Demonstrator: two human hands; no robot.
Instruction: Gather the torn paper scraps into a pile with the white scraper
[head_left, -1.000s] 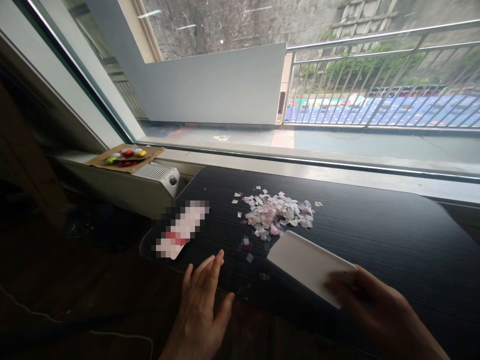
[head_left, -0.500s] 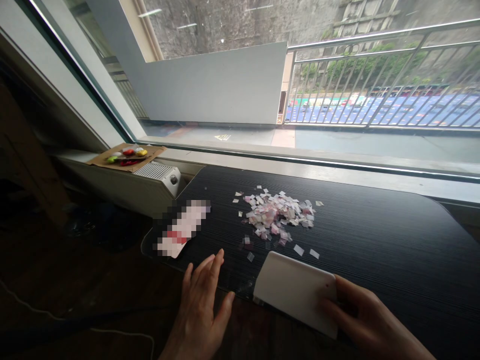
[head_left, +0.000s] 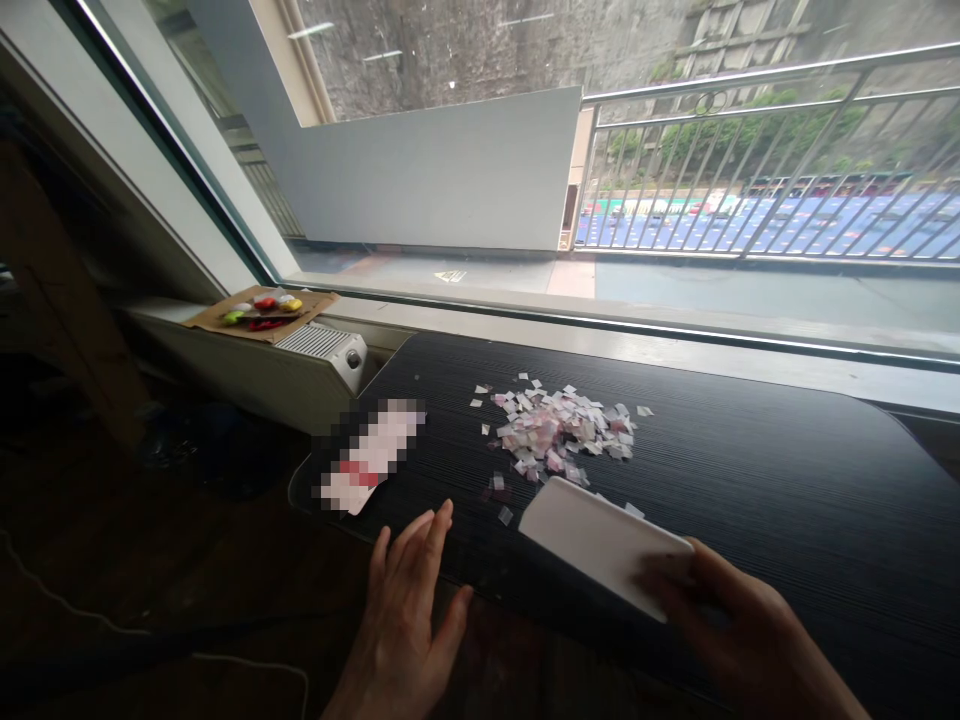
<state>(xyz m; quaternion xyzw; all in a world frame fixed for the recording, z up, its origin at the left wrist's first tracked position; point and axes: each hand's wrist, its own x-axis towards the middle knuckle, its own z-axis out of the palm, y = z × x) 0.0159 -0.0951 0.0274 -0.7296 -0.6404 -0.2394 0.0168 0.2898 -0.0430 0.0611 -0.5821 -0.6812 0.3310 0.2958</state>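
My right hand (head_left: pixel 724 610) grips the right end of a flat white scraper-like plate (head_left: pixel 600 545), tilted near the table's front edge. Just beyond the plate lies a heap of small cut paper and clear film squares (head_left: pixel 559 425), mostly white and pinkish, with several loose pieces around it. The plate's far edge covers part of some loose squares. My left hand (head_left: pixel 412 600) holds nothing; its fingers are apart over the front edge of the black table (head_left: pixel 750 460). Left of the heap rests a pale pink strip with a red band (head_left: pixel 375 450), blurred by pixels.
A white radiator-like unit (head_left: pixel 330 350) stands beyond the table's left end. Near it, brown cardboard (head_left: pixel 202 318) carries several small coloured items (head_left: pixel 266 303). A window sill (head_left: pixel 675 350) runs along the back. A white cable (head_left: pixel 247 662) lies on the dark floor.
The white plate in my right hand has moved slightly away from me toward the heap and tilted more, now overlapping the loose squares. My left hand has stayed almost still.
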